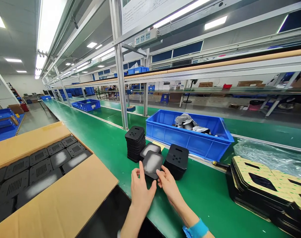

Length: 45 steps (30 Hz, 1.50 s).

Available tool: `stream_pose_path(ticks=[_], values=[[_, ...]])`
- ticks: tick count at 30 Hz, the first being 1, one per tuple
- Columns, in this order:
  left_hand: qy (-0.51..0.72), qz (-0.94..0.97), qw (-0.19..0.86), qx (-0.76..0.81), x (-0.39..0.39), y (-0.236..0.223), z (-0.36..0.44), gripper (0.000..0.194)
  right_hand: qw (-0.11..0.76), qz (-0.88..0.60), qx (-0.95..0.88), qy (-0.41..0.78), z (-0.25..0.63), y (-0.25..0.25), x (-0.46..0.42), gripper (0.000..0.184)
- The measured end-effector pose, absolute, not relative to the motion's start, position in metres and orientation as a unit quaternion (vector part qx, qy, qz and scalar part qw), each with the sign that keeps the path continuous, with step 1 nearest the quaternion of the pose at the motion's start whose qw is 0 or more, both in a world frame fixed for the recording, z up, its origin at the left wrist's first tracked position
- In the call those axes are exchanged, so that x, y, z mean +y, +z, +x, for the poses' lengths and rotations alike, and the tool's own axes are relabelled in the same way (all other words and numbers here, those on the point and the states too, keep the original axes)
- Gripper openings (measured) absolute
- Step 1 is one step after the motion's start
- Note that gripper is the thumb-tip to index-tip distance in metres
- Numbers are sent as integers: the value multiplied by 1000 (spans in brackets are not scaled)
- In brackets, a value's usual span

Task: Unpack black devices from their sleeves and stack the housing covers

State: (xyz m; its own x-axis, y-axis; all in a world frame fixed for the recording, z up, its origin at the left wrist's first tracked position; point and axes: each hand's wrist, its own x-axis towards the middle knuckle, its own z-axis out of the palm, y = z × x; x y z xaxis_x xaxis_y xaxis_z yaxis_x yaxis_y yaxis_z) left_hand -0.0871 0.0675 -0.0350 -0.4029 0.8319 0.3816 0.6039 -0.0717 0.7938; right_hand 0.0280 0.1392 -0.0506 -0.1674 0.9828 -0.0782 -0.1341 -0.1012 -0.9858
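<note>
A black plastic cover (152, 162) with a glossy flat face is tilted between my hands above the green bench. My left hand (141, 186) has its index finger along the cover's left edge and its thumb near the bottom edge. At the lower right corner, my right hand (167, 181) pinches the cover between thumb and fingers. Just behind lies another glossy-faced black cover (150, 150). To its left rises a stack of black covers (135, 143), the top one with a slot and small cut-outs. A similar stack (177, 160) stands to the right.
An open cardboard box (98, 185) full of black covers is at left. Behind the stacks, a blue bin (185, 140) holds crumpled peeled film (187, 122). At right are a pile of adhesive-backed sheets (264, 185), clear plastic (272, 155) and a yellow-and-black handled tool (220, 164). A metal post (120, 82) rises behind.
</note>
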Motion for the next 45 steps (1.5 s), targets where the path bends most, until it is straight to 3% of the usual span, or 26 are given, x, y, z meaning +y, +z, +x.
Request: stream_pose_path(ticks=[5, 7, 9, 12, 14, 19, 22, 28, 37, 45], values=[[654, 339, 379, 560, 59, -27, -90, 97, 463, -434, -466, 617, 44, -37, 116, 72], [664, 286, 480, 497, 60, -19, -91, 89, 448, -430, -469, 628, 59, -28, 97, 80], [631, 280, 576, 437, 59, -9, -87, 80, 426, -427, -477, 639, 73, -23, 76, 81], [568, 236, 747, 252, 51, 3, -74, 85, 389, -439, -509, 629, 92, -24, 49, 77], [540, 201, 804, 146, 43, 7, -65, 83, 404, -461, -547, 570, 102, -27, 36, 70], [507, 221, 825, 118, 27, 10, -49, 79, 487, -461, -710, 215, 119, -12, 21, 28], [487, 216, 836, 128, 17, 11, -40, 68, 501, -408, -756, 102, 120, 9, 19, 15], [495, 186, 842, 104, 2, 10, -22, 51, 512, -331, -792, 41, 109, 30, 23, 17], [510, 259, 808, 141, -6, 12, -17, 52, 528, -304, -793, -4, 111, 28, 19, 25], [505, 277, 781, 241, -12, 14, -15, 52, 540, -360, -750, 127, 110, 24, 22, 12]])
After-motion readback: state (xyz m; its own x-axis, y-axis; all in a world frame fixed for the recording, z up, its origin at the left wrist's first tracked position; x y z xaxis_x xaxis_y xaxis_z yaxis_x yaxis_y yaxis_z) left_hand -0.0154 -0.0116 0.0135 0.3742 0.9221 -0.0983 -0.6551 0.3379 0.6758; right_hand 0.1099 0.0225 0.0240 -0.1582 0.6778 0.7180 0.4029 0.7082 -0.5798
